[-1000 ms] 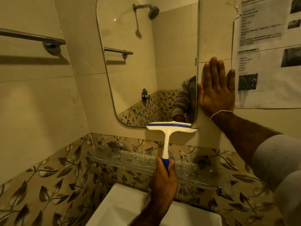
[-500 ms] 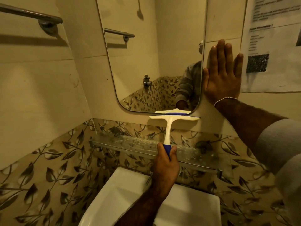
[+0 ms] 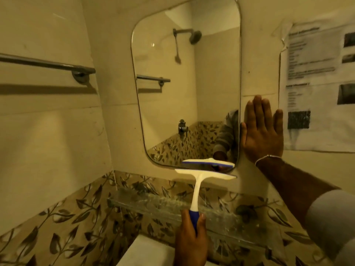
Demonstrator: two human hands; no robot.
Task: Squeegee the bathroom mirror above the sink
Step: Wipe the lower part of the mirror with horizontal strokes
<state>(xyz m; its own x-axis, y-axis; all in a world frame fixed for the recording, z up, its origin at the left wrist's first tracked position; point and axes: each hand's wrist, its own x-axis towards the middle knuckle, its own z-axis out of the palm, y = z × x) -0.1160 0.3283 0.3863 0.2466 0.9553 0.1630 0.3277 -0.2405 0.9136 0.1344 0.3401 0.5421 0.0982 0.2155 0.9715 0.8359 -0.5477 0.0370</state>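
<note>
Below the mirror (image 3: 184,89), left hand (image 3: 192,239) gripped the squeegee (image 3: 197,189) by its blue handle, blade at the mirror's bottom edge, right of centre, while right hand (image 3: 263,131) pressed flat, fingers straight, on the wall just right of the mirror.

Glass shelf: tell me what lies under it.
Under the glass shelf runs leaf-patterned tile, and the white sink sits below. The left hand, gripping the squeegee, covers part of the sink; its bowl is out of view.
</note>
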